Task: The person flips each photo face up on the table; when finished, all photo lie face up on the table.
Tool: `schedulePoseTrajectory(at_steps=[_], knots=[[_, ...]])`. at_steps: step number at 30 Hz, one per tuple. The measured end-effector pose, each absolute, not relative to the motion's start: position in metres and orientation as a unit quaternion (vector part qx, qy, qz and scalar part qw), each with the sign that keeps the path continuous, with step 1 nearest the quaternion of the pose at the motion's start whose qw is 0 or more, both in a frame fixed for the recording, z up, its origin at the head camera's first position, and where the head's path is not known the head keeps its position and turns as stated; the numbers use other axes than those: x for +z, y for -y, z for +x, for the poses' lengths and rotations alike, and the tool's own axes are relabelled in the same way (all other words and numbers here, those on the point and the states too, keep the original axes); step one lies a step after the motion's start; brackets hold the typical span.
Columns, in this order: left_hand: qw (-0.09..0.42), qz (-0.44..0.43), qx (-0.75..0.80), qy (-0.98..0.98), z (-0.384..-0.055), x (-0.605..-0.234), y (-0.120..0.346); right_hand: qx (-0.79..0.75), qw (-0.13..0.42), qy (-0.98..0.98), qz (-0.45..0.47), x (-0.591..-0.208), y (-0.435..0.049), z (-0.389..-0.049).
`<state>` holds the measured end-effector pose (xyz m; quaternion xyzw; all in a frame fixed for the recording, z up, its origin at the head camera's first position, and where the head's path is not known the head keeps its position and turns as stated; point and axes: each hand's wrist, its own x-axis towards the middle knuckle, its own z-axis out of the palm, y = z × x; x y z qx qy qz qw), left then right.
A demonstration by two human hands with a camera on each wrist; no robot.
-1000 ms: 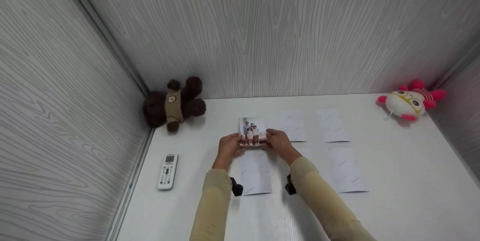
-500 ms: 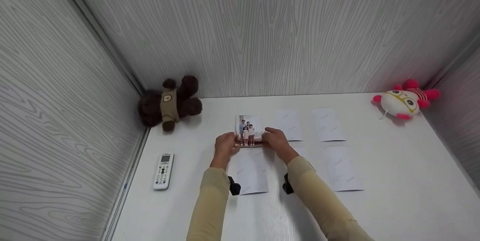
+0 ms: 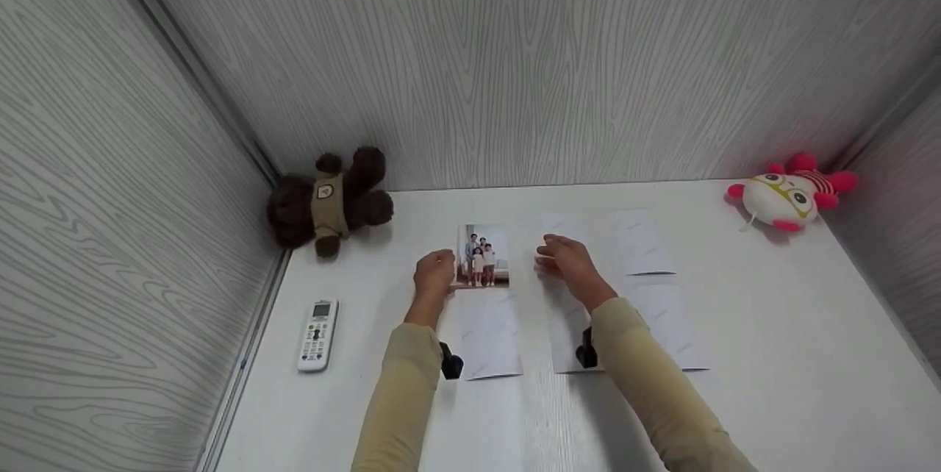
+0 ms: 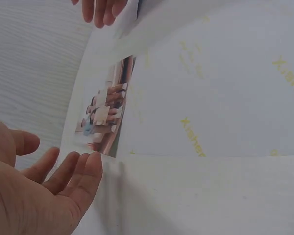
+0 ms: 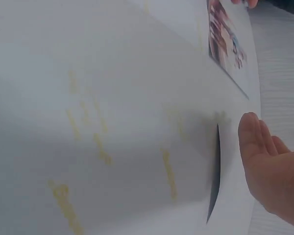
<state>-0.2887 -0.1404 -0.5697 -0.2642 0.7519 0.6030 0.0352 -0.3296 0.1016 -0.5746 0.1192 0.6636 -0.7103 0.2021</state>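
A photo (image 3: pixel 483 257) lies face up on the white desk (image 3: pixel 794 354), left of the middle and toward the far edge, its print showing four people standing together. The left hand (image 3: pixel 434 273) is just beside the photo's left edge, its fingers gently bent with the thumb well apart from them, grasping nothing — whether the fingertips touch the paper, I cannot tell. The right hand (image 3: pixel 573 266) is to the right of the photo, apart from it, partly covering a far middle sheet (image 3: pixel 561 223) from view; its fingers are loosely extended, with hold of nothing.

Other white papers lie around: a far right sheet (image 3: pixel 643 240), and in a row closer to the near edge a near left sheet (image 3: pixel 491 336), a near middle sheet (image 3: pixel 566 340) and a near right sheet (image 3: pixel 667 325). The near left sheet lies just beside the photo's near edge; the wrist views show faint yellow lettering on white paper.

At the desk's far left corner a brown teddy bear (image 3: pixel 328 204) lies on its back, while a pink and white doll (image 3: pixel 779 200) lies near the far right corner. A white remote (image 3: pixel 317 336) rests near the left edge — its screen end toward the far edge. Both arms wear beige sleeves (image 3: pixel 401 384), and a patterned grey wall (image 3: pixel 478 75) rises behind the far edge.
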Motion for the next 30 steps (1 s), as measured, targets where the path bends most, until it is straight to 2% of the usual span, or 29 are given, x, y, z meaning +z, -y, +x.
schedulePoseTrajectory(at_steps=[3,12,23,30], knots=[[0.03,-0.244,0.596,-0.765,-0.294,-0.565,0.128,-0.707,0.198,-0.667,0.124,-0.569,-0.124,-0.333],[0.08,-0.204,0.692,-0.687,-0.307,-0.554,0.08,-0.71,0.177,-0.668,0.135,-0.556,-0.17,-0.339],[0.13,-0.198,0.703,-0.67,-0.316,-0.56,0.043,-0.679,0.212,-0.679,0.182,-0.566,-0.19,-0.343],[0.182,-0.217,0.79,-0.544,-0.32,-0.565,0.032,-0.682,0.22,-0.666,0.205,-0.575,-0.193,-0.341]])
